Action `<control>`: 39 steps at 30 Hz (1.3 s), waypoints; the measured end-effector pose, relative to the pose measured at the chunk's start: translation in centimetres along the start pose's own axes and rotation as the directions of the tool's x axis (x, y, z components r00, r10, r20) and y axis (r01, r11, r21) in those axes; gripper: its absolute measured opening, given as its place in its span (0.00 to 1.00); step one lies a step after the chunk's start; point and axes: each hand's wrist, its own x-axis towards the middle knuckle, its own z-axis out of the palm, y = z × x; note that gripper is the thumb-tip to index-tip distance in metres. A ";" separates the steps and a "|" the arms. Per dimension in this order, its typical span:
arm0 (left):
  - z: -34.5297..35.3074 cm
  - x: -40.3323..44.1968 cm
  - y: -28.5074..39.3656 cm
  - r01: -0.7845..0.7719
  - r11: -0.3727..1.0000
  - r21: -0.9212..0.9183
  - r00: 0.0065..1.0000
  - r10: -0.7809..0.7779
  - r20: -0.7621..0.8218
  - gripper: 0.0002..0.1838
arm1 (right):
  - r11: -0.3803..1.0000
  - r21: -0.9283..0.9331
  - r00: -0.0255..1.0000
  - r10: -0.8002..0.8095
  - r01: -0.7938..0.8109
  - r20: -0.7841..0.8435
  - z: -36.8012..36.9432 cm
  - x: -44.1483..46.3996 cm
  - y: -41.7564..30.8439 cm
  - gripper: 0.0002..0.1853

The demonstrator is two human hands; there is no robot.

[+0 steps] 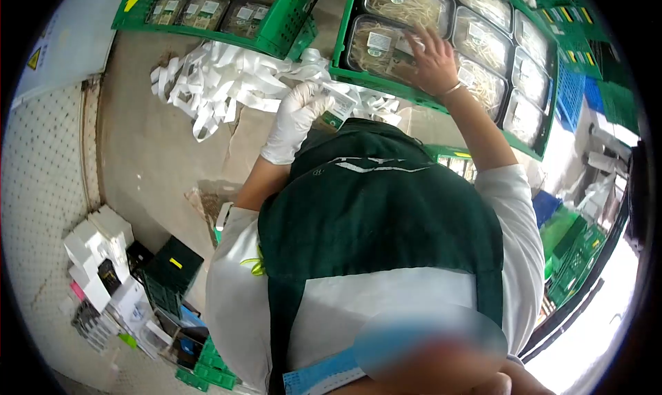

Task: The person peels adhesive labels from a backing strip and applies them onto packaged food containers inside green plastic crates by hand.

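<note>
My left hand, in a white glove, is closed on a small stack of printed labels with green lower edges, held just above my apron. My bare right hand, with a bracelet at the wrist, reaches over a green crate. Its fingers are spread and rest on a clear-lidded tray of pale, thin strands that look like bean sprouts. A label lies partly under those fingertips. More sprout trays fill the crate, several with white labels on their lids.
Another green crate with labelled packs stands at the upper left. A tangled heap of white strips lies on the floor between the crates. Boxes and a dark crate are at lower left; green crates stand on the right.
</note>
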 end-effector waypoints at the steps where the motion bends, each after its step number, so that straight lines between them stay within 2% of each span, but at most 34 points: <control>1: 0.5 0.4 -0.8 -0.001 1.000 0.028 1.000 0.001 -0.022 0.07 | 0.999 0.023 0.998 -0.039 0.038 0.041 0.7 -0.1 0.5 0.38; 2: 1.2 0.6 -1.4 -0.002 0.998 0.057 0.999 0.005 -0.044 0.07 | 0.996 0.047 0.994 -0.078 0.074 0.078 1.2 -0.2 1.1 0.38; 3: 2.6 0.9 -1.6 -0.082 0.989 0.123 0.995 0.088 -0.043 0.06 | 0.992 0.070 0.993 -0.111 0.108 0.038 1.1 0.0 1.6 0.37; 4: 3.7 1.1 -1.6 -0.073 0.988 0.134 0.996 0.078 -0.033 0.07 | 0.989 0.082 0.992 -0.126 0.124 0.028 0.9 -0.1 2.4 0.37; 6: 6.5 1.6 -1.1 -0.130 0.983 0.131 0.991 0.127 0.029 0.08 | 0.994 0.068 0.979 -0.096 0.085 0.179 -0.4 -0.7 4.2 0.36; 7: 8.1 2.1 -1.2 -0.173 0.980 0.094 0.985 0.172 0.020 0.09 | 0.954 0.298 0.973 -0.108 0.043 0.205 -2.1 -0.8 4.7 0.32; 8: 9.7 2.6 -1.5 -0.214 0.975 0.056 0.977 0.213 0.011 0.09 | 0.795 0.607 0.964 -0.172 0.013 0.205 -3.9 -0.8 4.8 0.28; 9: 10.6 3.0 -2.4 -0.239 0.967 0.087 0.969 0.244 -0.046 0.10 | 0.619 0.784 0.947 -0.219 -0.051 0.235 -5.7 -1.4 4.4 0.26; 10: 10.6 3.7 -3.5 -0.245 0.933 0.265 0.963 0.266 -0.047 0.08 | 0.407 0.904 0.928 -0.271 -0.129 0.255 -7.0 -2.0 3.7 0.25; 12: 11.3 3.8 -4.1 -0.120 0.910 0.398 0.974 0.184 -0.128 0.06 | 0.518 0.854 0.962 -0.255 0.049 0.099 -7.3 -2.9 2.4 0.22; 13: 11.7 3.8 -4.2 -0.121 0.911 0.395 0.972 0.190 -0.140 0.06 | 0.502 0.855 0.937 -0.218 -0.133 0.274 -8.7 -3.0 2.2 0.18; 14: 12.0 3.8 -4.1 -0.128 0.860 0.494 0.967 0.218 -0.129 0.07 | 0.500 0.857 0.934 -0.233 -0.125 0.272 -8.8 -2.3 3.1 0.18; 15: 12.3 3.6 -3.7 -0.132 0.797 0.589 0.963 0.244 -0.115 0.07 | 0.555 0.832 0.975 -0.197 0.025 0.102 -8.2 -1.3 4.3 0.16; 16: 13.6 3.1 -1.9 -0.199 0.775 0.599 0.944 0.316 -0.095 0.07 | 0.608 0.777 0.983 -0.168 0.164 -0.075 -7.6 0.1 5.7 0.14; 18: 12.2 2.9 -2.5 -0.138 0.945 0.296 0.965 0.196 -0.175 0.06 | 0.649 0.756 0.980 -0.082 -0.084 0.179 -7.9 5.6 10.5 0.15; 20: 9.9 2.9 -3.4 -0.098 0.993 0.059 0.971 0.108 -0.212 0.06 | 0.850 0.520 0.991 -0.022 0.089 -0.134 -3.4 8.7 12.3 0.16; 22: 9.5 2.5 -2.3 -0.043 0.996 0.075 0.987 0.054 -0.154 0.06 | 0.973 0.209 0.992 -0.080 0.100 -0.100 1.2 9.7 11.6 0.18; 23: 9.2 2.6 -2.4 -0.043 0.997 0.070 0.986 0.053 -0.156 0.06 | 0.986 0.117 0.988 -0.107 0.119 -0.110 3.0 9.3 11.2 0.18; 24: 8.7 2.7 -2.8 -0.060 0.992 0.114 0.986 0.077 -0.147 0.08 | 0.991 0.129 0.997 -0.027 0.037 -0.078 3.7 8.8 10.6 0.22; 26: 8.3 3.0 -2.5 -0.078 0.985 0.155 0.986 0.100 -0.137 0.10 | 1.000 0.027 0.961 0.012 -0.005 -0.277 3.0 7.8 9.8 0.28; 27: 8.7 3.2 -1.8 -0.072 0.995 0.070 0.992 0.079 -0.097 0.13 | 1.000 0.027 0.963 0.011 -0.004 -0.270 1.9 7.2 9.1 0.28; 28: 9.0 3.6 -1.5 -0.063 0.998 -0.014 0.997 0.063 -0.051 0.16 | 0.994 0.092 0.956 0.082 -0.058 -0.281 0.4 6.9 8.5 0.28; 29: 8.9 4.4 -2.3 -0.119 0.993 0.009 0.988 0.119 -0.099 0.20 | 0.982 0.154 0.943 0.151 -0.109 -0.297 -1.0 6.6 8.3 0.29; 30: 9.7 5.1 -2.0 -0.122 0.993 0.007 0.988 0.122 -0.097 0.20 | 0.827 0.560 0.998 0.062 -0.040 -0.020 -1.8 5.5 8.4 0.28; 31: 10.7 5.7 -1.4 -0.202 0.979 0.007 0.978 0.202 -0.045 0.20 | 0.550 0.824 0.981 -0.040 -0.138 0.191 -5.7 4.2 6.7 0.27; 32: 11.3 6.1 -1.0 -0.280 0.960 0.004 0.960 0.280 0.012 0.20 | 0.545 0.838 0.956 -0.242 -0.009 0.167 -6.8 3.4 6.1 0.23; 33: 11.4 6.3 -0.9 -0.181 0.983 -0.004 0.983 0.181 -0.015 0.17 | 0.468 0.882 0.938 -0.279 -0.056 0.208 -7.6 2.9 5.5 0.17; 34: 11.6 6.5 -0.8 -0.181 0.984 -0.004 0.984 0.181 -0.007 0.17 | 0.472 0.867 0.957 -0.142 -0.159 0.253 -8.3 2.6 4.7 0.12; 36: 12.0 7.0 -0.5 -0.152 0.940 0.305 0.977 0.189 -0.098 0.11 | 0.500 0.861 0.984 -0.084 -0.096 0.158 -8.5 2.6 4.7 0.08; 37: 12.5 7.4 -0.3 -0.213 0.912 0.350 0.944 0.284 -0.167 0.04 | 0.501 0.860 0.984 -0.080 -0.099 0.160 -8.1 2.7 5.0 0.08; 39: 11.3 7.7 -1.4 -0.213 0.882 0.421 0.946 0.293 -0.137 0.04 | 0.513 0.835 0.979 -0.085 0.200 -0.183 -7.1 3.5 5.7 0.05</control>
